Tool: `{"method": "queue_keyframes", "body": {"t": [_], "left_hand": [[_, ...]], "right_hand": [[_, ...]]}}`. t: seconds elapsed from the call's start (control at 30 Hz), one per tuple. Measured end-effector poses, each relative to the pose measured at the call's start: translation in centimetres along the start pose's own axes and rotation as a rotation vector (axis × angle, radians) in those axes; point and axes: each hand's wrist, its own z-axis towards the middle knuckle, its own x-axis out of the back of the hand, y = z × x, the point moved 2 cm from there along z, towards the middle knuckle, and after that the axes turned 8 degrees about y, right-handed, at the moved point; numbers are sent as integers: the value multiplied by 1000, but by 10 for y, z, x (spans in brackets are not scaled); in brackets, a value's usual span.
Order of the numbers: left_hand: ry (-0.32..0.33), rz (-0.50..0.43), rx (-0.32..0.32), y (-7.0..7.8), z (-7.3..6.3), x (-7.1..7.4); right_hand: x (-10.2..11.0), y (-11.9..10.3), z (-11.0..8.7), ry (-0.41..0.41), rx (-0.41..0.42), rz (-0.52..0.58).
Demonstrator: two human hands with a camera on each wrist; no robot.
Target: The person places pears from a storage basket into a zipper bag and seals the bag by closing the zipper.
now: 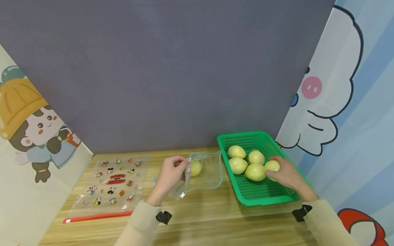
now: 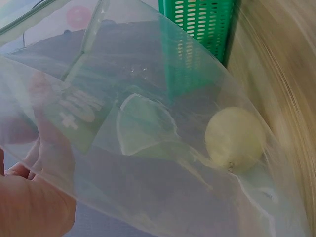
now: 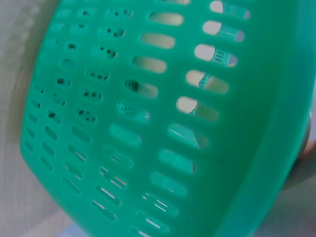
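Right hand (image 1: 287,175) in green basket (image 1: 261,201), fingers curled round a pale fruit (image 1: 272,166). Clear bag (image 1: 210,174) lies left of those fingers, past the basket wall; left hand (image 1: 173,169) is nearer, fingers pinching bag's edge, another fruit (image 1: 196,168) inside just right of them.
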Motion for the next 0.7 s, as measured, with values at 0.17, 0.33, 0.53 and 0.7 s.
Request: {"method": "queue_keyframes", "body": {"t": [0.17, 0.33, 0.53, 0.7], "left_hand": [[-6, -8, 2, 0, 0, 2], [-10, -27, 22, -2, -1, 3], [-6, -29, 12, -3, 0, 3], [-7, -19, 3, -3, 0, 5]], "right_hand": [[1, -5, -1, 27, -7, 47], [2, -9, -2, 40, -11, 76], [3, -15, -3, 69, -1, 115], [5, -26, -5, 72, -4, 129]]}}
